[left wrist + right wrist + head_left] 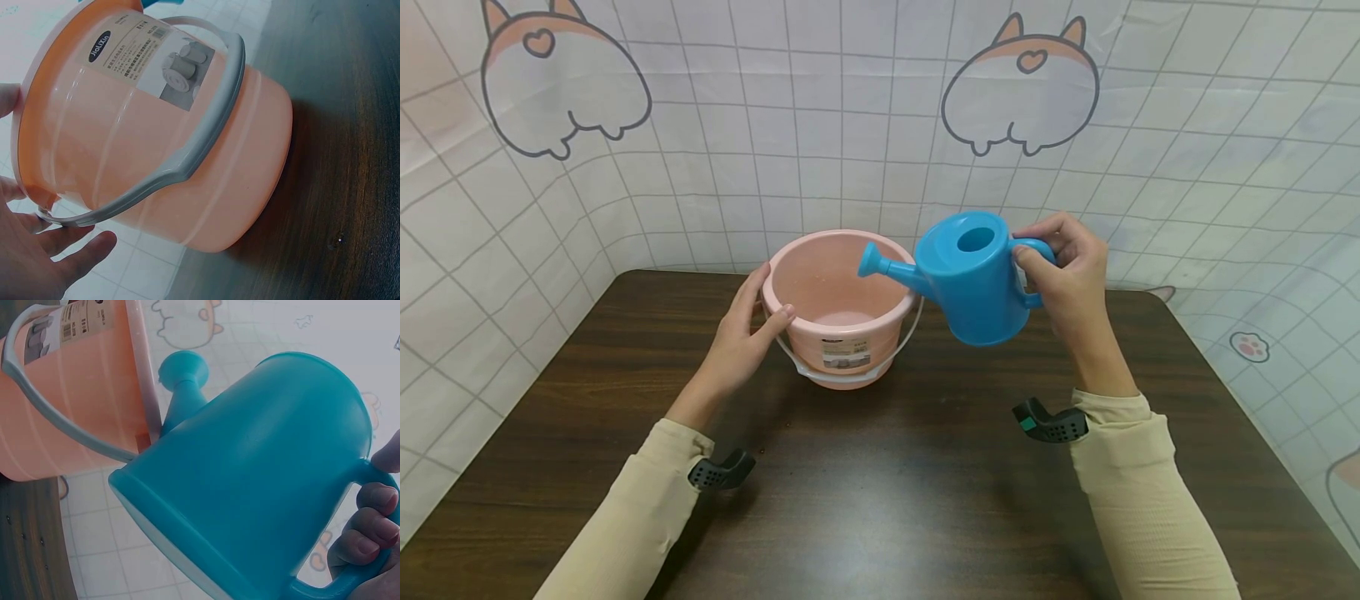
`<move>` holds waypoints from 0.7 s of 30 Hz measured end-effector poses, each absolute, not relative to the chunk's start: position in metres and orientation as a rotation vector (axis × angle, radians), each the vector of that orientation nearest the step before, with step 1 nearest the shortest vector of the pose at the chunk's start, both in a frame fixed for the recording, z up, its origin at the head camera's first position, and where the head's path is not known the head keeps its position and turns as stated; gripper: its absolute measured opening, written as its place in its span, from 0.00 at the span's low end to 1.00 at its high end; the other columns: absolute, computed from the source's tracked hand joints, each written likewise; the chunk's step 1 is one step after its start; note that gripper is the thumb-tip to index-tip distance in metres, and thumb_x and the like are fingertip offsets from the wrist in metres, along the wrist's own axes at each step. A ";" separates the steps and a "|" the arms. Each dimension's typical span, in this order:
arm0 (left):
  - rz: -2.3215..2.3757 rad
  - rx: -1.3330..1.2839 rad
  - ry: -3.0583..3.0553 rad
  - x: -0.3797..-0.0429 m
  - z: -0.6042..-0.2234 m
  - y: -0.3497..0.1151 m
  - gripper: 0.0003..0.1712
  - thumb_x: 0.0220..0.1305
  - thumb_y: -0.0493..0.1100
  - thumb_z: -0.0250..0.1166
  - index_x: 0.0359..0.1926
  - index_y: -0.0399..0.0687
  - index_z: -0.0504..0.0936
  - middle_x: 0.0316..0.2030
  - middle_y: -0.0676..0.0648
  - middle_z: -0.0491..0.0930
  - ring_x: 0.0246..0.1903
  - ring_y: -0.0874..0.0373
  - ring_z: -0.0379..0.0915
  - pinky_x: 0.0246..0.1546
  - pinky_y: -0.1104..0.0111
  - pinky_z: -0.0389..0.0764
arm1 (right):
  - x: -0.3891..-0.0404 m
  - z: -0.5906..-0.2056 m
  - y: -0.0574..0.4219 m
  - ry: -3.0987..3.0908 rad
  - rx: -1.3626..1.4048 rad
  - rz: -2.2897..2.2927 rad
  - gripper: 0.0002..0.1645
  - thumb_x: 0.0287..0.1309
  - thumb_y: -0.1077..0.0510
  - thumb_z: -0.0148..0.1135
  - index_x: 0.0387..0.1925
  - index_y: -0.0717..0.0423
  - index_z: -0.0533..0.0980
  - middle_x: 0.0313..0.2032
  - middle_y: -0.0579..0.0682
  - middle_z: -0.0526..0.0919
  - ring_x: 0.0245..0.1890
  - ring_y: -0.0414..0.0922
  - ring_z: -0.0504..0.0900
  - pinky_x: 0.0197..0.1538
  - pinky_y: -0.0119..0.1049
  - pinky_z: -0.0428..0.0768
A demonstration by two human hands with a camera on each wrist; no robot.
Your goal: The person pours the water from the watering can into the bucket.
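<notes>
A pink bucket (842, 333) with a paper label and a lowered pale handle (212, 125) stands upright on the table. My left hand (741, 333) holds its rim at the left side, the thumb lying on the rim and other fingers around the outside. To the right, my right hand (1067, 262) grips the handle of a blue watering can (973, 283), fingers curled through the loop in the right wrist view. The can is raised off the table and tips slightly left. Its spout (891, 268) reaches over the bucket's right rim. No water shows coming out.
The dark wooden table (850, 500) runs up to a white grid-patterned cloth (842, 125) with cartoon animals behind and at the sides. Small droplets (338, 240) lie on the table near the bucket. A black band (722, 471) sits on each sleeve.
</notes>
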State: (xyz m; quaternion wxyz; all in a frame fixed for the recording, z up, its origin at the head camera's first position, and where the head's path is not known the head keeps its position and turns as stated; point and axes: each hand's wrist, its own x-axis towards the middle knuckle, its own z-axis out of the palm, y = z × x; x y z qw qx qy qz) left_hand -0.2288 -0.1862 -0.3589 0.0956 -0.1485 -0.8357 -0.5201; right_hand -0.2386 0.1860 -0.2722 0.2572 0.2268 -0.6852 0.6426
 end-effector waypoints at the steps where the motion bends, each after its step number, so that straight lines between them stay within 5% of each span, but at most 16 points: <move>1: -1.540 -0.439 -2.478 -0.229 -0.359 -0.186 0.42 0.69 0.51 0.57 0.77 0.59 0.46 0.76 0.50 0.47 0.68 0.42 0.60 0.59 0.46 0.70 | -0.239 -0.272 0.186 -1.861 0.614 1.740 0.07 0.55 0.68 0.57 0.35 0.61 0.79 0.20 0.46 0.79 0.17 0.40 0.69 0.23 0.29 0.70; 21: -1.538 -0.429 -2.484 -0.228 -0.358 -0.187 0.42 0.69 0.51 0.57 0.77 0.60 0.46 0.76 0.51 0.47 0.68 0.42 0.59 0.59 0.45 0.70 | -0.240 -0.270 0.186 -1.867 0.630 1.739 0.08 0.55 0.69 0.57 0.35 0.59 0.79 0.21 0.44 0.80 0.17 0.39 0.69 0.23 0.29 0.70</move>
